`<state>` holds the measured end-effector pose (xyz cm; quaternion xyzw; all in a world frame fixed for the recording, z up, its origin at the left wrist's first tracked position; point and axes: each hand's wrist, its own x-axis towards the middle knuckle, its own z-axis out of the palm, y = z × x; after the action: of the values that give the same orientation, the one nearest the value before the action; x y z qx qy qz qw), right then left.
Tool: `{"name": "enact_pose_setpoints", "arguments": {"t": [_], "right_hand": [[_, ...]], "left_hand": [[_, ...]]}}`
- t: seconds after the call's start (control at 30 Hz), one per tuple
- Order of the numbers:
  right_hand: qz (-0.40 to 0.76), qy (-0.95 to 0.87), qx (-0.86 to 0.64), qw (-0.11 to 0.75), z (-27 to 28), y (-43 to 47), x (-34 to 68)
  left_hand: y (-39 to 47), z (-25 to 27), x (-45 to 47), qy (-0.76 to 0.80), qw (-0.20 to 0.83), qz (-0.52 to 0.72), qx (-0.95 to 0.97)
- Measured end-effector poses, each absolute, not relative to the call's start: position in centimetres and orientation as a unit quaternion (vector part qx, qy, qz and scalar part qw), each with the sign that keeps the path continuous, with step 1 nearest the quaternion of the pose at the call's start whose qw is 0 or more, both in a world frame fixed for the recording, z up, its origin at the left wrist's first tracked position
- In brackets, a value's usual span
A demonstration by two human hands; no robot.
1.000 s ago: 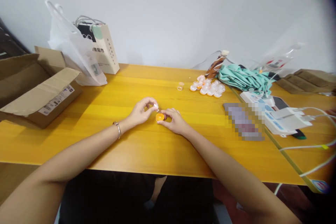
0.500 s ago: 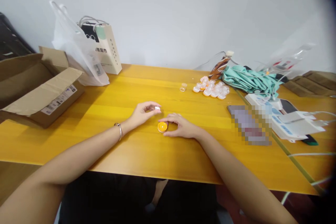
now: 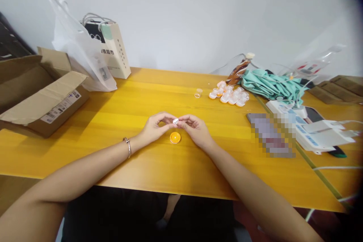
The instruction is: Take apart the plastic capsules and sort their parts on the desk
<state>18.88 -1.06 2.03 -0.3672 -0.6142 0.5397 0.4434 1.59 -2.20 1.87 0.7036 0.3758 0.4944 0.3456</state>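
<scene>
Between the fingertips of both hands is a small white piece with dark marks [image 3: 176,121]; its exact kind is too small to make out. My left hand [image 3: 159,125] pinches it from the left, a metal bracelet around the wrist. From the right, thumb and fingers of my right hand [image 3: 195,128] close on the same piece. Just below the hands, an orange round cup [image 3: 175,137] with a pale rim underneath rests on the table [image 3: 147,166], touched by neither hand.
Clear-topped orange capsules [image 3: 229,95] cluster at the back, beside a clear plastic cup [image 3: 198,93]. A bottle [image 3: 239,70], teal cloth [image 3: 270,87], phone [image 3: 269,134] and power strip [image 3: 300,128] lie right. Left stand an open carton [image 3: 61,109], plastic bag [image 3: 82,53] and paper bag [image 3: 116,53].
My right hand has left the orange cup and moved up to grip the small white piece. My left hand has shifted slightly right with that piece. The cup stays on the table.
</scene>
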Motion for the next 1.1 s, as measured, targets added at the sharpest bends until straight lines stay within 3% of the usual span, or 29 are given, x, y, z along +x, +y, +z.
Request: {"name": "enact_pose_setpoints", "arguments": {"t": [0.4,0.8,1.1], "right_hand": [[0.565,-0.600,-0.367,0.432,2.4,-1.5,19.0],[0.552,-0.590,-0.374,0.456,2.4,-1.6,19.0],[0.568,-0.583,-0.357,0.459,2.8,-2.2,18.7]], "left_hand": [[-2.7,2.4,1.7,0.354,0.284,0.517,0.726],[-2.8,1.8,1.6,0.323,0.333,0.523,0.715],[-2.8,2.0,1.4,0.341,0.144,0.505,0.780]]}}
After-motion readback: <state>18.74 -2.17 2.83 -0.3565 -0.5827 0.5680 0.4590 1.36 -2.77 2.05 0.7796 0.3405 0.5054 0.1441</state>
